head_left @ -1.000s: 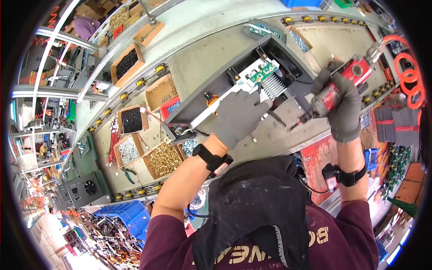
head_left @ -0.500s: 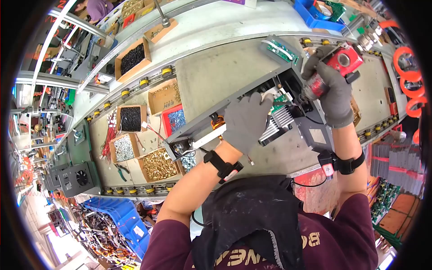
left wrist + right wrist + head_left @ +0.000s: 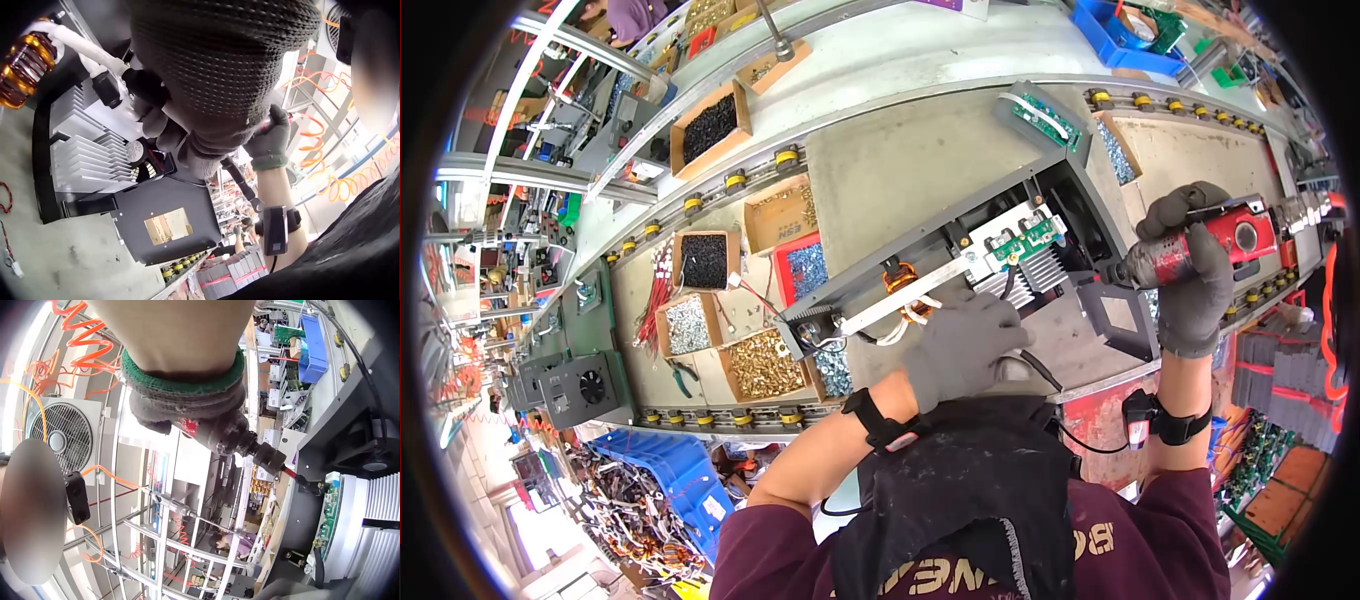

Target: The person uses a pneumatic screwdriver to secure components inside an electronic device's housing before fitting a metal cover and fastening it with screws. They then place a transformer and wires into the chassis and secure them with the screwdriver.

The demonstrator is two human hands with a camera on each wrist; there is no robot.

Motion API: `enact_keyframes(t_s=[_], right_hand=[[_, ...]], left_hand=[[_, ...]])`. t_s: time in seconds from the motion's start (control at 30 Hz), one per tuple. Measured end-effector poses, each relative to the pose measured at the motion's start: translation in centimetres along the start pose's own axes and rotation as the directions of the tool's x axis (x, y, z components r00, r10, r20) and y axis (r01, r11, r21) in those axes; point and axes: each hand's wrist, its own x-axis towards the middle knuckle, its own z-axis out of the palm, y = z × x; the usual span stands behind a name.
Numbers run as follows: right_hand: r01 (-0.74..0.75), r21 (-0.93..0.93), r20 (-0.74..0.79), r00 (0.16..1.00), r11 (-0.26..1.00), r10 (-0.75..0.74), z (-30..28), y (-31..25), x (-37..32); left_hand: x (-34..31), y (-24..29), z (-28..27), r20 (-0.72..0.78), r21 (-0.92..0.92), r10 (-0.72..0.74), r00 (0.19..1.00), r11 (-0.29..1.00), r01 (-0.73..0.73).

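A dark metal chassis (image 3: pixel 1090 195) lies slantwise on the bench, holding a green circuit board (image 3: pixel 1028 238), a finned heat sink (image 3: pixel 87 165) and a copper-wound coil (image 3: pixel 900 278). At its near side my gloved left hand (image 3: pixel 965 345) grips a black cable (image 3: pixel 1040 372), whose free end pokes out past the fingers. White-sleeved leads (image 3: pixel 94 53) run from the coil toward this hand. My gloved right hand (image 3: pixel 1197 295) holds a red power screwdriver (image 3: pixel 1245 235) by its body, right of the chassis. The driver's bit (image 3: pixel 290 472) points toward the chassis's end in the right wrist view.
Left of the chassis are brass-coloured fasteners (image 3: pixel 765 365), black screws (image 3: pixel 703 262) and blue-silver screws (image 3: pixel 805 268) in boxes, with pliers (image 3: pixel 683 377) nearby. Another circuit board (image 3: pixel 1040 118) lies behind the chassis. An orange coiled hose (image 3: pixel 81 337) hangs near the driver.
The driver went in over the chassis's right end, then drew back to the right. My left hand has come from over the chassis to its near side, with the black cable.
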Motion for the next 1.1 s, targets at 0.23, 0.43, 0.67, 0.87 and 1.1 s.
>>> enact_keyframes(t_s=[0.23, 0.43, 0.67, 0.87, 1.1], right_hand=[[0.001, 0.083, 0.024, 1.0, 0.997, -0.003, -3.3, -1.7, -4.0], [0.021, 0.126, -0.075, 0.997, 0.992, -0.011, -5.3, -2.9, -7.5], [0.148, 0.125, -0.123, 0.983, 0.981, -0.133, -7.8, -4.1, -9.0], [0.136, 0.227, -0.07, 0.99, 0.964, -0.123, -10.6, -4.7, -8.4], [0.104, 0.154, -0.142, 0.986, 0.983, -0.082, -12.6, -3.5, -5.9]], left_hand=[[0.1, -6.8, -5.5, -0.306, 0.382, -0.478, 0.823, 0.73, 0.566], [2.0, -6.8, -6.8, -0.165, 0.459, -0.509, 0.845, 0.718, 0.523], [0.2, 0.1, -6.0, -0.234, 0.464, -0.264, 0.936, 0.815, 0.346], [-0.9, -1.4, -2.3, -0.218, 0.342, -0.476, 0.852, 0.78, 0.524], [3.4, -2.4, -8.5, 0.433, 0.346, -0.595, 0.677, 0.803, 0.485]])
